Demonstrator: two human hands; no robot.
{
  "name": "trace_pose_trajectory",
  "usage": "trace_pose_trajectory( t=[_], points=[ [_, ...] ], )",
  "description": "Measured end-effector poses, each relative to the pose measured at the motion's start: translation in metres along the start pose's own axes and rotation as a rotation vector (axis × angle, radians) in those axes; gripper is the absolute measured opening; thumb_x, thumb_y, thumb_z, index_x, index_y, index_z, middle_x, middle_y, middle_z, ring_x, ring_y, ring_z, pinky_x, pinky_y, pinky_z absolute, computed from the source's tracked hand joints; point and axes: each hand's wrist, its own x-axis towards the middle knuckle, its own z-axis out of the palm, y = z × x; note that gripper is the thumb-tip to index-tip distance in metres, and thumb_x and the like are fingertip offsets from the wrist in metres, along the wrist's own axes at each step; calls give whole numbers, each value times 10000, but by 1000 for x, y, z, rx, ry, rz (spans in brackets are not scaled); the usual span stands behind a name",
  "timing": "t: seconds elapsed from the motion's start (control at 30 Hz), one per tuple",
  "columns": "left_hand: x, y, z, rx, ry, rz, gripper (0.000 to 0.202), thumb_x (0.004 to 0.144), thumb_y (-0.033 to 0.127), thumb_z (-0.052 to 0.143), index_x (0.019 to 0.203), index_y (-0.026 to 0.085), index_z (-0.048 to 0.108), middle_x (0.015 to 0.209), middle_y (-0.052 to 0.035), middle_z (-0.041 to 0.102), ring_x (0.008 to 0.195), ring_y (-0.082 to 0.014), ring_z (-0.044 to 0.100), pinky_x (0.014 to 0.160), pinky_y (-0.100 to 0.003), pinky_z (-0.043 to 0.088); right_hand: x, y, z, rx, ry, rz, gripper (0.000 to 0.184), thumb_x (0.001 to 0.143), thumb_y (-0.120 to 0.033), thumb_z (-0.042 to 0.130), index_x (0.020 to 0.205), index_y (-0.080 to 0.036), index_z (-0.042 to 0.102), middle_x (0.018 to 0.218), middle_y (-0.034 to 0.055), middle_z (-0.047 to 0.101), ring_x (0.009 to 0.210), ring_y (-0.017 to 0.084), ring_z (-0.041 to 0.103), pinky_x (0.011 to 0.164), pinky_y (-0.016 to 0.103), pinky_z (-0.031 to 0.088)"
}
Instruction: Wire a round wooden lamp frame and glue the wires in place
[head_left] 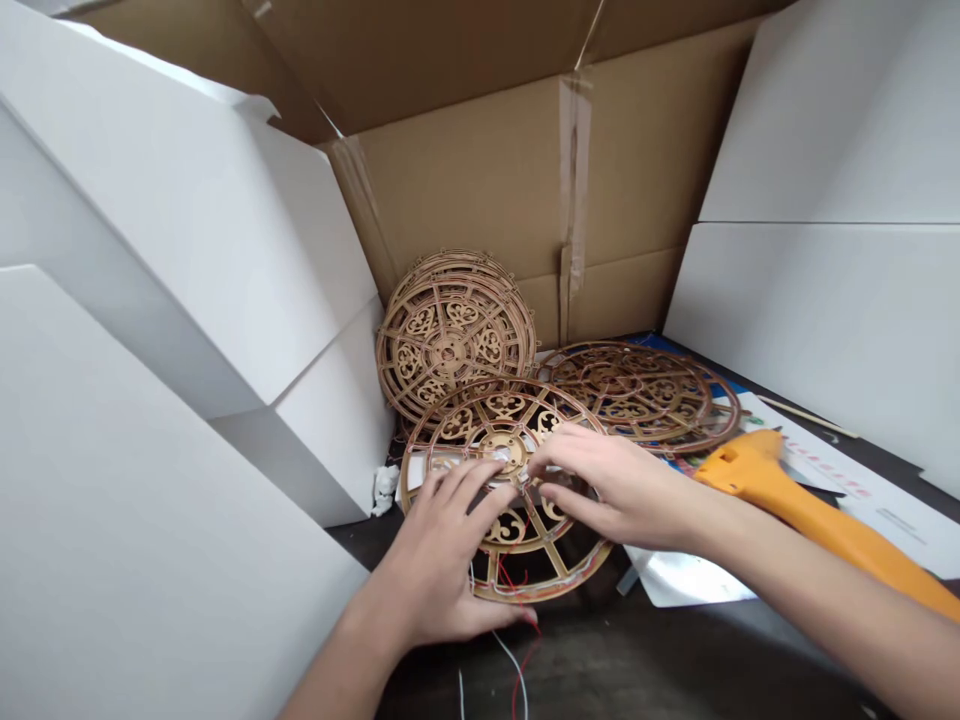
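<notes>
A round laser-cut wooden disc (pixel 525 412) with heart-shaped fretwork lies flat on the dark table in front of me. My left hand (pixel 442 560) rests on its near left part with fingers stretched out flat over the spokes. My right hand (pixel 607 485) comes in from the right, and its thumb and fingers pinch together at the disc's hub, on something too small to name. Thin red and white wires (pixel 517 665) trail from under the disc toward me.
A stack of similar discs (pixel 450 335) leans against a cardboard box wall (pixel 487 190). Another disc (pixel 645 395) lies flat at the right. An orange tool (pixel 795 505) lies on paper sheets. White boxes (pixel 165 300) stand on the left and on the right (pixel 825 270).
</notes>
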Motion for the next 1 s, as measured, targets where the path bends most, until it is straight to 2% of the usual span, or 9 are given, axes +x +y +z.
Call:
trace_pose_trajectory(
  t=[0.17,0.3,0.43,0.53,0.73,0.83,1.0],
  points=[
    [-1,0,0,20,7,16,940,714,732,720,1447,242,394,1545,-146,396,1380,-379,403,1109,-599,367,23,-6,-13,-171,-142,71,123,919,-246,581,953,-206,692,931,45,699,909,204,631,755,308,457],
    [-2,-1,0,38,-6,15,995,708,730,726,1498,250,356,1563,-145,374,1383,-390,402,1111,-611,364,45,-10,-21,-253,-235,32,146,846,-192,602,886,-207,741,864,50,733,835,214,671,697,298,433],
    [-1,-1,0,47,-18,6,1045,678,696,768,1523,258,337,1580,-136,353,1387,-393,395,1127,-598,346,59,-14,-27,-337,-321,-20,139,815,-212,633,817,-197,771,772,75,734,691,215,661,583,293,357],
    [0,-1,-2,47,-31,10,1036,687,719,748,1522,262,338,1592,-126,336,1402,-377,376,1133,-573,341,66,-16,-30,-377,-368,-61,149,819,-222,644,851,-196,788,747,85,729,657,208,645,554,291,315],
    [0,0,-4,30,-46,15,1026,712,735,717,1531,259,322,1572,-141,368,1383,-383,397,1106,-574,361,74,-16,-35,-391,-440,-137,142,801,-233,714,914,-245,799,776,48,745,692,186,650,550,284,296],
    [0,1,-4,29,-54,8,1024,697,731,731,1515,253,345,1567,-145,373,1387,-382,394,1105,-569,365,76,-18,-37,-406,-454,-143,133,805,-227,721,910,-249,799,781,44,747,694,183,654,542,284,284],
    [0,1,-4,21,-38,4,1066,683,704,759,1539,262,301,1561,-135,385,1390,-378,395,1117,-562,357,77,-21,-38,-439,-468,-145,123,822,-238,717,915,-244,797,791,51,752,696,188,657,539,288,282]
  ],
)
